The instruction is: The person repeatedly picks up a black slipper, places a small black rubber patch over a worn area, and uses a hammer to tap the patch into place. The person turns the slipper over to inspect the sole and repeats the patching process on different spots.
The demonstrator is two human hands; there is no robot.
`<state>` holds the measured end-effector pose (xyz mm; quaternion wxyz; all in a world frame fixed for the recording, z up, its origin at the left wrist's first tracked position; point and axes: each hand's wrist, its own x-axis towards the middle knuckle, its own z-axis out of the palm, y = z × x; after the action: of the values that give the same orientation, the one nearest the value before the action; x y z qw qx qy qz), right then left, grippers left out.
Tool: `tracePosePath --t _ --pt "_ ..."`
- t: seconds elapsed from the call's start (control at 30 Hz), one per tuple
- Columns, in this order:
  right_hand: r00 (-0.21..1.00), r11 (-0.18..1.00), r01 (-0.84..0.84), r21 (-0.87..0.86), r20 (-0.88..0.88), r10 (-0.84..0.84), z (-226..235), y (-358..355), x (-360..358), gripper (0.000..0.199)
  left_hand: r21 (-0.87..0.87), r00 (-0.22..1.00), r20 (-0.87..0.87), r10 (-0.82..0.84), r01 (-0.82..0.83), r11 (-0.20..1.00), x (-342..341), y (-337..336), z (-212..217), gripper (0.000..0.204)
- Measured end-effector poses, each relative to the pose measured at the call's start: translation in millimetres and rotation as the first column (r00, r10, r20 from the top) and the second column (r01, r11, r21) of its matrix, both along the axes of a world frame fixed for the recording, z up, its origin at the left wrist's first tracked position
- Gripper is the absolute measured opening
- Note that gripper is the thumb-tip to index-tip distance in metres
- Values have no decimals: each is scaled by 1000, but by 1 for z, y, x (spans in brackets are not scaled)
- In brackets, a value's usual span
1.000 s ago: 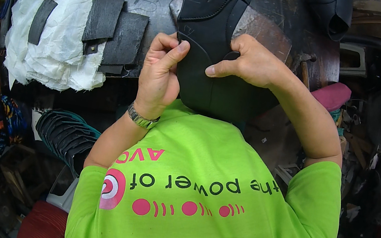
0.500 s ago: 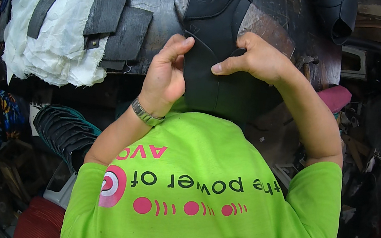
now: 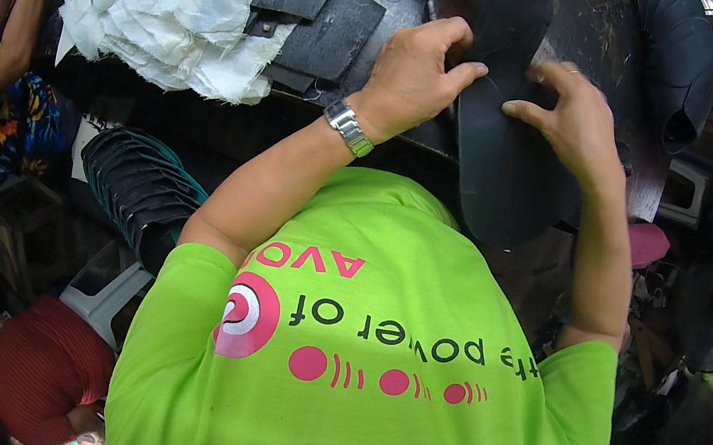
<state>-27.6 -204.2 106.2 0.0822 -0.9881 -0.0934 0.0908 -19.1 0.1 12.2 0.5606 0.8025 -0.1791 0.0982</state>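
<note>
- The shirt [image 3: 359, 430] is very bright green, like a lime.
- Its sleeves [image 3: 173, 305] are short and loose, and the arms [image 3: 265, 174] are bare below them.
- Big pink letters [image 3: 312, 260] and a line of black letters [image 3: 395, 333] are printed on it, upside down from here.
- A round pink circle [image 3: 249, 318] has a white curl inside.
- Three pink dots [image 3: 307, 363] make a row, with little bendy pink lines [image 3: 337, 369] next to them.
- A shiny silver watch [image 3: 349, 127] with a metal band is just below the left hand [image 3: 414, 77].
- A thin ring [image 3: 574, 69] is on the right hand [image 3: 577, 118].
</note>
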Motion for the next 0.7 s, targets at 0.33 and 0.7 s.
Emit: tracePosePath --t 0.33,0.7 --pt "961 966 -163 -200 191 202 -55 44 -85 86 85 983 180 37 -53 995 5 -5 2 24" --pt "839 988 154 12 526 -137 -15 -53 -112 52 160 956 294 5 -55 986 5 -6 5 22"
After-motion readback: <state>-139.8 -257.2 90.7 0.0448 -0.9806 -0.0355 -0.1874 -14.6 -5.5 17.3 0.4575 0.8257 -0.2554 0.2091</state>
